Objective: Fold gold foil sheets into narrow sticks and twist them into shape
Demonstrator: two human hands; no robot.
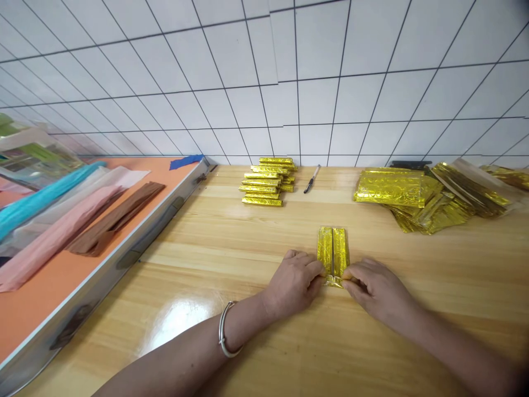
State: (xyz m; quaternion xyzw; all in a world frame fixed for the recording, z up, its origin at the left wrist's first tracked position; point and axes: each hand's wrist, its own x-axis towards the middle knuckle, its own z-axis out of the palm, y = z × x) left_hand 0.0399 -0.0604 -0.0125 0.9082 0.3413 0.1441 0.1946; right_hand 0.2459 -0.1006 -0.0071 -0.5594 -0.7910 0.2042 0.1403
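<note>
A shiny gold foil sheet (325,248) lies on the wooden table in front of me, its two long sides folded in to meet at a narrow centre gap. Its near end is turned up in a short fold. My left hand (295,278) pinches the left corner of that fold, and my right hand (370,286) pinches the right corner. Both hands are closed, with fingertips on the foil. A silver bangle (223,331) circles my left wrist.
Folded gold strips (262,188) are stacked near the tiled wall (318,99). A pen (312,179) lies beside them. Gold foil sheets (390,187) are piled at the back right. At left, an orange-topped box (152,201) carries pink (70,229), brown (119,218) and blue folded paper.
</note>
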